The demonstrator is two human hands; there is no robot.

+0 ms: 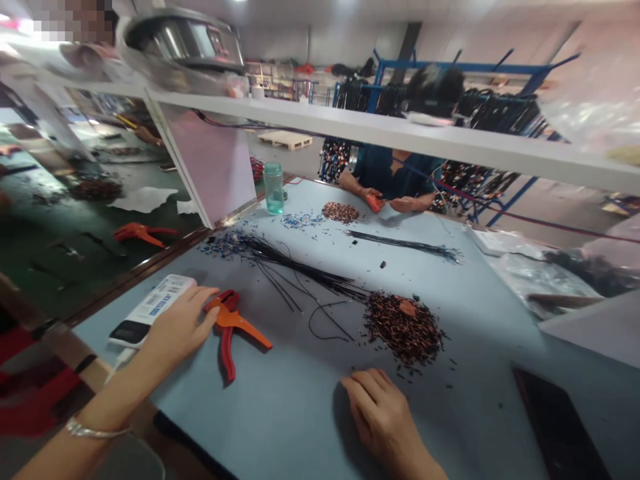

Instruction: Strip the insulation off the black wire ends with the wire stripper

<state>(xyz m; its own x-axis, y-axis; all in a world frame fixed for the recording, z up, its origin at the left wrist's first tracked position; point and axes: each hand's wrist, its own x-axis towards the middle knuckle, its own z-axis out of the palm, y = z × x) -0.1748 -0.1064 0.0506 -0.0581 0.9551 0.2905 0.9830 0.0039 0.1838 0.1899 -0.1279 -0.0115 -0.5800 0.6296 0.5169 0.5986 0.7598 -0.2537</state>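
My left hand (183,323) is at the left of the table beside a white power bank (157,303). Its finger and thumb are apart, at the head of an orange and red cutter tool (231,320) lying flat. Near the front edge, my right hand (377,410) rests on the table with curled fingers and nothing visible in it. Beyond it lies a pile of small dark and copper-coloured pieces (405,330). A bundle of black wires (300,267) stretches from this pile to the back left.
A green bottle (274,190), a copper-coloured pile (340,212) and a second wire bundle (405,245) lie farther back. A dark phone (557,420) is at right. Across the table, a person's hands (390,202) hold an orange tool. A white shelf (350,120) spans above.
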